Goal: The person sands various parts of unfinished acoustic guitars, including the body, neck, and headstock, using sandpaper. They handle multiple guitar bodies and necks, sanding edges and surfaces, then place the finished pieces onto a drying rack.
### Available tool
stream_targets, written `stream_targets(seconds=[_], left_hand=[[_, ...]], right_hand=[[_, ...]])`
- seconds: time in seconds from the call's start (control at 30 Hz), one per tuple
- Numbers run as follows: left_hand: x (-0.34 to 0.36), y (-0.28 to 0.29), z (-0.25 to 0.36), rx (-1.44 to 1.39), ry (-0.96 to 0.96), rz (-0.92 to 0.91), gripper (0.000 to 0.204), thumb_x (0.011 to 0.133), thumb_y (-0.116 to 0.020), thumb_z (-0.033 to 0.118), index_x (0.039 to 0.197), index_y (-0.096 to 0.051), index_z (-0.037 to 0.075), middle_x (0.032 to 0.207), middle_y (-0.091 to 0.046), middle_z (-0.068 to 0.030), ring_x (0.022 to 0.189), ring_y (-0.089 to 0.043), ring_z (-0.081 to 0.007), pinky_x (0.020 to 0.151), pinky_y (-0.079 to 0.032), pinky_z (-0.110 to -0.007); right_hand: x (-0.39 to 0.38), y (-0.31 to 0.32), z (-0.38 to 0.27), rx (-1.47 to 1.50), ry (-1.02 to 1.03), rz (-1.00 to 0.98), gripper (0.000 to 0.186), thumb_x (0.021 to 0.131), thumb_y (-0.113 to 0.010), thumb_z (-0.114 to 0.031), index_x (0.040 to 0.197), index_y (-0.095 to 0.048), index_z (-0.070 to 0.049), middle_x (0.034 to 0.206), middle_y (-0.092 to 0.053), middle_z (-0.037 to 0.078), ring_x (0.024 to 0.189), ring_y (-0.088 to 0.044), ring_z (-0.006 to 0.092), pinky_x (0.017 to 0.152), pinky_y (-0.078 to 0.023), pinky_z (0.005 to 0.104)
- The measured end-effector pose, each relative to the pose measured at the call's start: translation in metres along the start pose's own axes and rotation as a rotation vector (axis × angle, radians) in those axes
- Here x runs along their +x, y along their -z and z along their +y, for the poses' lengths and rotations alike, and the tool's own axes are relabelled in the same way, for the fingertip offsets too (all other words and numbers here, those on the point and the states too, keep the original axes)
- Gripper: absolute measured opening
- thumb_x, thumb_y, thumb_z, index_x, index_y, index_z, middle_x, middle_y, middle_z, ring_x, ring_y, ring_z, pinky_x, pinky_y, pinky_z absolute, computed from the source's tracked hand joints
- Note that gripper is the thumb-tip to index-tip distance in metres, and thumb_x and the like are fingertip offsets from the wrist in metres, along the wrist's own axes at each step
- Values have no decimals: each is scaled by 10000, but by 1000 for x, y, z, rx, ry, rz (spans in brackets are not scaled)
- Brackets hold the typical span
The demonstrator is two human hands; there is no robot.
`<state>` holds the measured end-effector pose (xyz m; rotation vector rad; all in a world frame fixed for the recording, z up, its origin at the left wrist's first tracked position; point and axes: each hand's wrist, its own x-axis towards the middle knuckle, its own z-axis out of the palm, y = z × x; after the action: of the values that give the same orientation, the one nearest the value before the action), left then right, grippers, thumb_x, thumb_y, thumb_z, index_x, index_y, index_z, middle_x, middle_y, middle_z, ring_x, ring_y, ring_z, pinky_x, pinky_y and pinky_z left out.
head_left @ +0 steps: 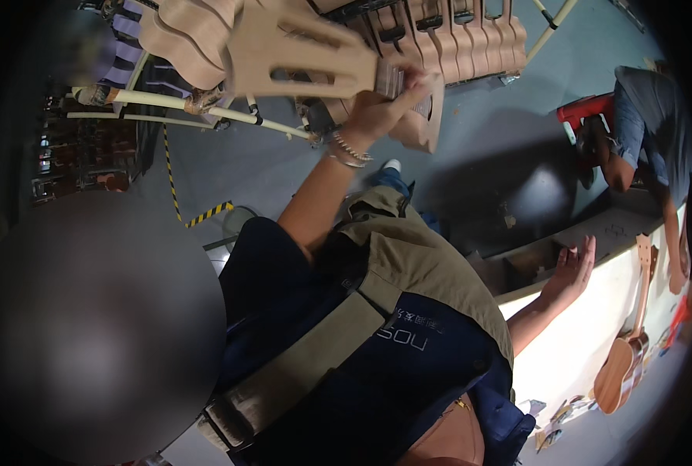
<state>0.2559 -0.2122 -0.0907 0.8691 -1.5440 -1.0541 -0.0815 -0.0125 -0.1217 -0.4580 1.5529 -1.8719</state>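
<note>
My left hand (377,116), with bracelets at its wrist, is wrapped round the neck of an unfinished wooden guitar (307,58). Pale wood and two long slots mark its headstock, which points toward the upper left. Past my fingers, part of the instrument shows foreshortened and slightly blurred. Off to the right, my right hand (571,276) is raised beside the bright workbench, fingers stretched out and nothing in it.
Racks of unfinished wooden guitar bodies (478,43) stand at the top, on pale tube frames (167,99). A small finished guitar (621,369) lies on the workbench (563,349). At the right a person (656,116) is beside a red stool (586,109). A blurred grey round shape (101,334) fills the lower left.
</note>
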Motion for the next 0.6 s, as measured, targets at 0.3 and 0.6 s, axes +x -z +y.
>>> stream_targets(seconds=[0.3,0.6], left_hand=[[-144,138,-205,234,692,244,226,723,-688,64,807,-478,84,839,-525,-16,902,-510,-128,705,-455,-253],[-158,272,-304,561,543,387,258,737,-677,90,891,-471,84,852,-520,-34,747,-516,-143,661,-455,-279]], right_hand=[[-20,-77,56,-143,-230,-157,341,918,-516,-218,1202,-526,-30,1191,-543,53,923,-558,114,729,-426,233],[-50,-171,90,-377,-347,-97,339,918,-524,-232,1199,-530,-44,1218,-537,32,910,-564,90,736,-447,212]])
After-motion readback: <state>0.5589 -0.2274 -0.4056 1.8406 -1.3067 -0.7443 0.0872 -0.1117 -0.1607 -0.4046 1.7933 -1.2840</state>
